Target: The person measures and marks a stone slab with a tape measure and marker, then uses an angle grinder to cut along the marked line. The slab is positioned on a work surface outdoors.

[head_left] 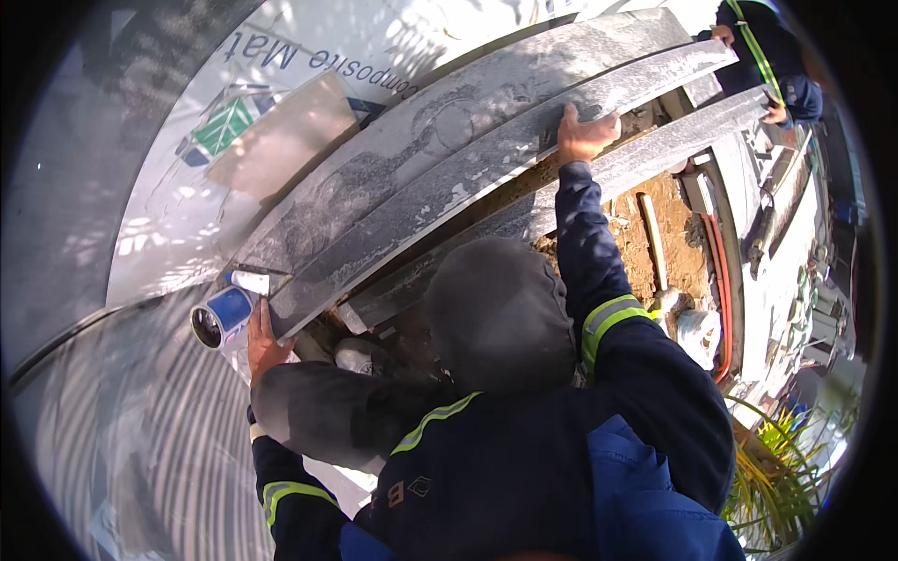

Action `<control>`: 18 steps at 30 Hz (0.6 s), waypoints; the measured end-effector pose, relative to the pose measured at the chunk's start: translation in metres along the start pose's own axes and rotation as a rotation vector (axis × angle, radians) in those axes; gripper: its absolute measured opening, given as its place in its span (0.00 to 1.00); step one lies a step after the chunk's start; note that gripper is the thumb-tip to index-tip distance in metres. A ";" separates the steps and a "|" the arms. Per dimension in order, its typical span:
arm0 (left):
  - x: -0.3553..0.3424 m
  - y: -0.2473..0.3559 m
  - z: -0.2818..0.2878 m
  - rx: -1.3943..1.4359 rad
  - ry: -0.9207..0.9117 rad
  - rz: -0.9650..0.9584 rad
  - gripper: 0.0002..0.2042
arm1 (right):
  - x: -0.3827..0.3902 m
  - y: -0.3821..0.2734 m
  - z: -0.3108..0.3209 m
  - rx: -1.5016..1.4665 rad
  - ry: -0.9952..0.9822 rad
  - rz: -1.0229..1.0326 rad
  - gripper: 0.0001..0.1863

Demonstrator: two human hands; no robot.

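A long grey curved strip (430,210) with speckled, patchy coating runs diagonally from lower left to upper right. My right hand (587,133) grips its edge in the upper middle, fingers closed around it. My left hand (266,344) holds its lower left end. Just left of that hand, a blue-labelled can (227,309) lies on its side beside a small white cylinder (251,280). A wider grey piece (505,65) lies behind the strip, and another strip (655,159) runs nearer me. A co-worker's hands (720,35) hold the far ends at top right.
A co-worker (767,65) stands at top right. A white printed board (178,215) lies at left. Dirt (673,243), a wooden stick (652,238), orange pipes (722,309) and a palm plant (767,477) are at right. My grey-clad knee (496,318) is in the middle.
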State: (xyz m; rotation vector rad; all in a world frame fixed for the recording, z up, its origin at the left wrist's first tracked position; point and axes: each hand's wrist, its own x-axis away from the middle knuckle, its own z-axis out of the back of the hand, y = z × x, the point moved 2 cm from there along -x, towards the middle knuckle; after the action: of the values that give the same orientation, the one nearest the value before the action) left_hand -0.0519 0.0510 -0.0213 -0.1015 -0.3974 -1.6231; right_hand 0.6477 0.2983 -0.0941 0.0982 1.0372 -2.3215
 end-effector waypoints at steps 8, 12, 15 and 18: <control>0.030 -0.020 0.018 0.144 0.120 0.083 0.54 | 0.037 -0.030 0.052 0.355 -0.502 1.005 0.43; 0.072 -0.029 -0.004 0.185 0.208 0.251 0.52 | 0.125 -0.099 0.072 0.228 -1.145 1.429 0.51; 0.073 -0.037 -0.010 0.263 0.236 0.223 0.50 | 0.151 -0.123 0.065 0.133 -1.225 1.641 0.59; 0.073 -0.046 -0.024 0.226 0.285 0.213 0.49 | 0.163 -0.132 0.052 0.120 -1.285 1.701 0.61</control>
State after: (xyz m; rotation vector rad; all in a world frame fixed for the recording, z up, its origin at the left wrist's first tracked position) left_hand -0.1001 -0.0241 -0.0303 0.2486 -0.3339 -1.3491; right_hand 0.4503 0.2526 -0.0188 -0.3161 -0.0732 -0.5154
